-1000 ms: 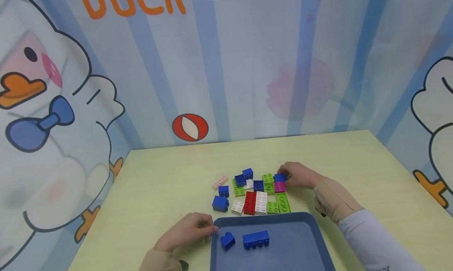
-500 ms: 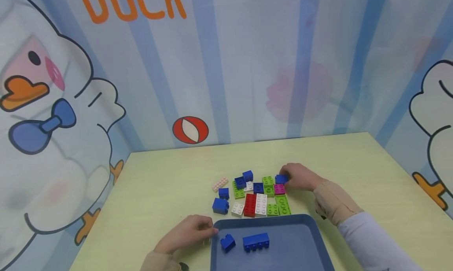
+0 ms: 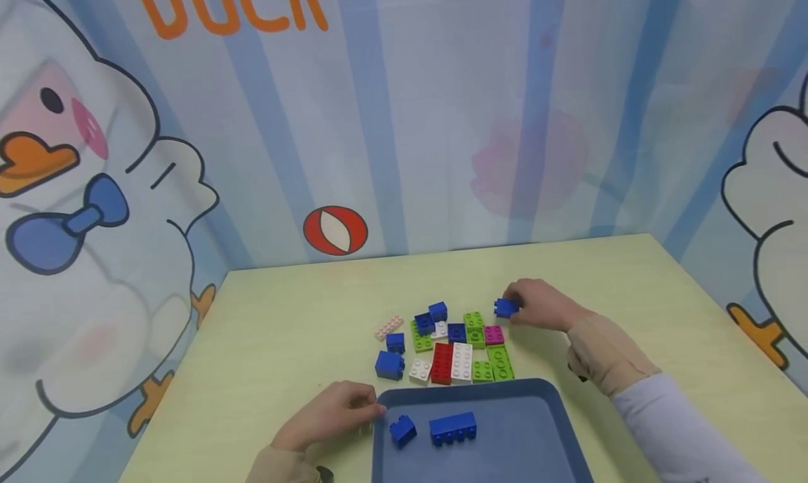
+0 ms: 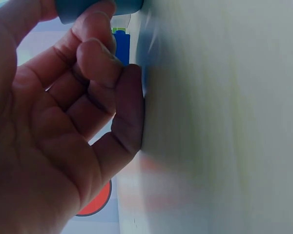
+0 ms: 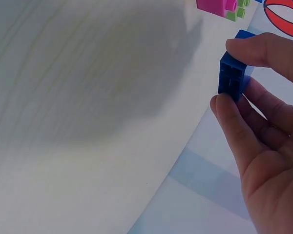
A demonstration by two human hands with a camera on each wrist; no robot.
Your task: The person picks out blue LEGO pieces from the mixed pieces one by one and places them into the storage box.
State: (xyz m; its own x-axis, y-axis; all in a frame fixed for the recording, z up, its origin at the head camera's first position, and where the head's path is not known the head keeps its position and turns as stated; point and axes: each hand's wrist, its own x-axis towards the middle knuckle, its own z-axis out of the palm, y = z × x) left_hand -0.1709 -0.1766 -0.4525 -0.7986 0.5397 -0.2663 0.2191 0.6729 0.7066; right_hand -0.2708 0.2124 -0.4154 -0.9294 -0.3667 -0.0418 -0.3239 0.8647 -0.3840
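Note:
Between thumb and fingers, my right hand (image 3: 544, 306) pinches a small blue brick (image 3: 506, 308) behind the loose bricks. The right wrist view shows the hollow underside of this blue brick (image 5: 232, 73), with a shadow falling on the table. My left hand (image 3: 331, 414) is at the near left, its thumb and forefinger pinching the edge of the blue-grey tray (image 3: 467, 388); its other fingers curl against the table. Inside the tray lie a small blue brick (image 3: 402, 432) and a longer blue brick (image 3: 453, 428) on its side.
Beyond the tray are several loose bricks: a red brick (image 3: 442, 363), a white brick (image 3: 462, 363), a magenta brick (image 3: 494, 335), a green brick (image 3: 501, 363), a pale pink brick (image 3: 388, 327) and a blue brick (image 3: 389, 365). A printed curtain (image 3: 429, 118) backs the table.
My right hand has lifted the blue brick away from beside the magenta brick, slightly back and to the right. The left hand and tray stay in place.

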